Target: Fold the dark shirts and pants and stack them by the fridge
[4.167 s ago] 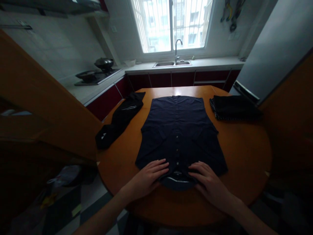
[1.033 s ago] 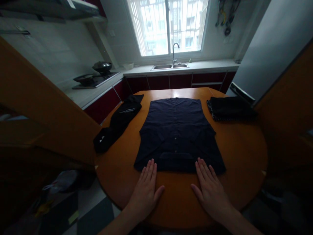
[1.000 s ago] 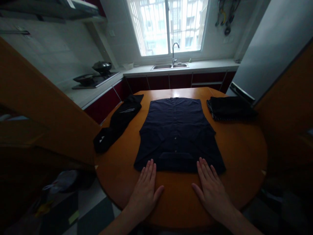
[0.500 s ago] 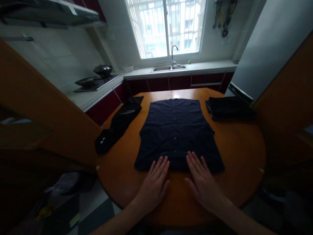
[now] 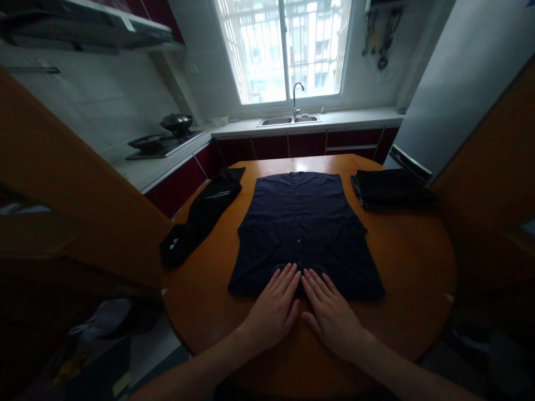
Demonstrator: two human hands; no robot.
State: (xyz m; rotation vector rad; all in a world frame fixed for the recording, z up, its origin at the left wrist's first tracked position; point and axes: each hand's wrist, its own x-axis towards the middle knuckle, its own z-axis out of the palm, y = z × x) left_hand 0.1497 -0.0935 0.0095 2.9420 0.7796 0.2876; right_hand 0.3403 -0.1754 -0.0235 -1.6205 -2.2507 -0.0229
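The left hand [image 5: 272, 313] and right hand [image 5: 335, 322] lie flat, gripping nothing, on the near edge of the shirt [image 5: 298, 223], mid-table [image 5: 412, 267]. Pushing them forward could wrinkle it. Farther off, the black clothes [image 5: 209, 203] could slip off, being by the edge.

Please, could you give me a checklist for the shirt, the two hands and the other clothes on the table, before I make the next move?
1. Dark blue shirt fully on the table: ok.
2. Shirt fabric smooth: not ok, light creases show across it.
3. Left hand and right hand open, fingers on the shirt's near part: ok.
4. Near edge straight between the hands: cannot tell, the fingers partly cover it.
5. Black garment on the left apart from the shirt: ok.
6. Folded black cloth on the right apart from the shirt: ok.
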